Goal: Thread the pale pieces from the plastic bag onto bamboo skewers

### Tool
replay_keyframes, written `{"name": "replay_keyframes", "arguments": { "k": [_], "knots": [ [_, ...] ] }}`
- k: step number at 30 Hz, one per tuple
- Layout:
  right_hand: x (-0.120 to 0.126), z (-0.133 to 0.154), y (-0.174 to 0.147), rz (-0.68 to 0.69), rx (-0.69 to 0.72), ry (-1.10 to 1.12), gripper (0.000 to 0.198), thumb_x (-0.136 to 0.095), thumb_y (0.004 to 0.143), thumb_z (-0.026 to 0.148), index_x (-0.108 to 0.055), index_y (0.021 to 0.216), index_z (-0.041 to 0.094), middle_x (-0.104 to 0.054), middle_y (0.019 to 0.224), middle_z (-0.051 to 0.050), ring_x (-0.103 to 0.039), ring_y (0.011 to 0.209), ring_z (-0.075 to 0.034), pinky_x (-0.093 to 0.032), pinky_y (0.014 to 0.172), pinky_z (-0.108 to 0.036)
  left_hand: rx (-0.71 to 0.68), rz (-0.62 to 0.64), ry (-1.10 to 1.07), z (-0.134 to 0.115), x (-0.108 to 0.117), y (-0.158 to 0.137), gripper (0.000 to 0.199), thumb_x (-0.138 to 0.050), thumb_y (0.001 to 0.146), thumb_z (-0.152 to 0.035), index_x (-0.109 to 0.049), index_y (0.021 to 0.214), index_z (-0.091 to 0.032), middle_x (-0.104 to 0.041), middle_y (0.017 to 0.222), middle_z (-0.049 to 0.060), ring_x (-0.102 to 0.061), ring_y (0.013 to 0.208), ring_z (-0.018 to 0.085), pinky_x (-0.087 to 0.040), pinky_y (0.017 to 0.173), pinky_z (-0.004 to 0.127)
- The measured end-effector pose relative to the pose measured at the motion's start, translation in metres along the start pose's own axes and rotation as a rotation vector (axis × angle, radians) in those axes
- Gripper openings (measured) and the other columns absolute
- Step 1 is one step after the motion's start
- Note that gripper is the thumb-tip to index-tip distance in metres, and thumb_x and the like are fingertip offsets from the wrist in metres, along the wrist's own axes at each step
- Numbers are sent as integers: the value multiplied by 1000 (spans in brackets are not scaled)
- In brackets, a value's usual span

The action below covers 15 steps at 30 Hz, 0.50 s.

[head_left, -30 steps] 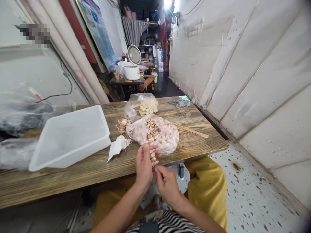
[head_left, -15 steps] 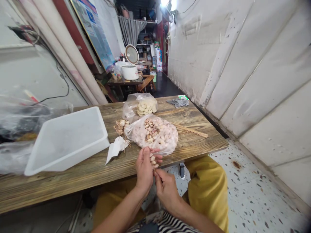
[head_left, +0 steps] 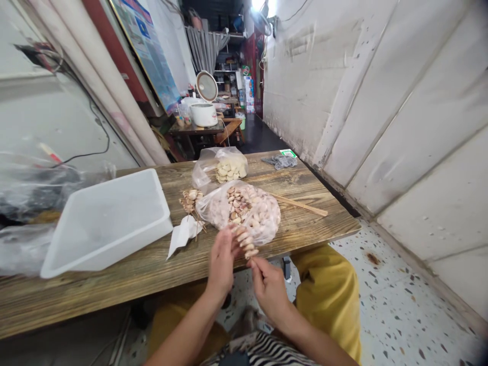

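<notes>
A skewer of garlic cloves (head_left: 248,246) is held at the table's front edge, with several pale cloves threaded along it. My right hand (head_left: 270,285) is closed around its lower end, just below the bottom clove. At the top end, my left hand (head_left: 223,256) has its thumb and fingers closed about the uppermost clove; its fingertips are partly hidden. Just beyond both hands lies an open plastic bag of garlic cloves (head_left: 263,208), some with purplish skin. Left of this bag rests a bunch of brownish loaded skewers (head_left: 189,200).
A white plastic tub (head_left: 110,218) takes up the table's left side, beside clear plastic bags (head_left: 30,203). A white paper (head_left: 182,235) lies near the skewers. Behind are a bag of pale slices (head_left: 231,169) and a crumpled grey bag (head_left: 281,161). Bare skewers (head_left: 301,204) lie rightward.
The garlic skewer has shifted slightly right and now shows more of its cloves. My left hand has turned and moved up to its top; my right hand still grips the lower end.
</notes>
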State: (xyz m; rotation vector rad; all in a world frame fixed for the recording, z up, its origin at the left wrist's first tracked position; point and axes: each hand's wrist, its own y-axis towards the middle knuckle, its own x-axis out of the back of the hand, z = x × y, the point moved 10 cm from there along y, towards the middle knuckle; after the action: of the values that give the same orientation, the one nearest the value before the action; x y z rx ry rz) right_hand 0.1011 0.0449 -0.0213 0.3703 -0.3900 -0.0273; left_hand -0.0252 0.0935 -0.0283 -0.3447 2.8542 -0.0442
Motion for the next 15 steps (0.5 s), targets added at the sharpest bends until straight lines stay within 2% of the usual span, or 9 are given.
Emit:
{"name": "replay_keyframes", "arguments": {
  "k": [2,3,4,6,7,11,15],
  "knots": [
    [15,-6,4,-75,-22,18,26,-38,90,23,-60,78,15,-57,63,-2,-52,57,-13,-39,56,-21,-221,-83,313,-34,13,17,38,-54,77,-44,-57,104,-17,-68,91,7,-64,71,16,-50,71,32],
    [22,-10,5,-104,-38,31,26,-39,90,24,-60,78,15,-57,63,-2,-52,56,-13,-38,55,-21,-312,-126,514,-50,15,26,32,-55,76,-43,-63,91,-16,-68,83,5,-63,69,16,-49,71,31],
    [27,-13,6,-123,-53,46,26,-39,90,25,-60,78,15,-57,63,-1,-51,55,-13,-38,54,-21,-379,-121,715,-60,10,36,28,-55,76,-42,-66,80,-17,-68,75,3,-62,68,17,-48,71,30],
    [34,-19,6,-147,-77,65,26,-40,90,27,-59,78,15,-56,62,-1,-50,55,-12,-37,53,-21,-478,-41,1005,-70,-8,58,25,-53,77,-39,-67,73,-19,-68,74,3,-61,70,18,-46,70,29],
    [36,-21,6,-155,-87,67,26,-40,90,27,-59,78,15,-55,62,-1,-50,55,-12,-37,52,-21,-499,31,1127,-67,-19,69,24,-52,78,-37,-68,74,-19,-69,76,4,-61,73,19,-45,71,29],
    [41,-27,6,-167,-113,71,27,-40,90,29,-60,78,15,-51,59,-1,-49,56,-13,-35,50,-21,-511,262,1486,-42,-51,101,28,-48,81,-27,-68,98,-19,-69,97,9,-61,89,23,-42,77,31],
    [41,-33,5,-160,-132,96,27,-41,90,30,-61,79,15,-41,51,3,-48,55,-14,-34,49,-21,-417,425,1620,-16,-57,119,23,-51,77,-22,-69,90,-23,-70,89,7,-60,88,21,-41,73,27]
  ]
}}
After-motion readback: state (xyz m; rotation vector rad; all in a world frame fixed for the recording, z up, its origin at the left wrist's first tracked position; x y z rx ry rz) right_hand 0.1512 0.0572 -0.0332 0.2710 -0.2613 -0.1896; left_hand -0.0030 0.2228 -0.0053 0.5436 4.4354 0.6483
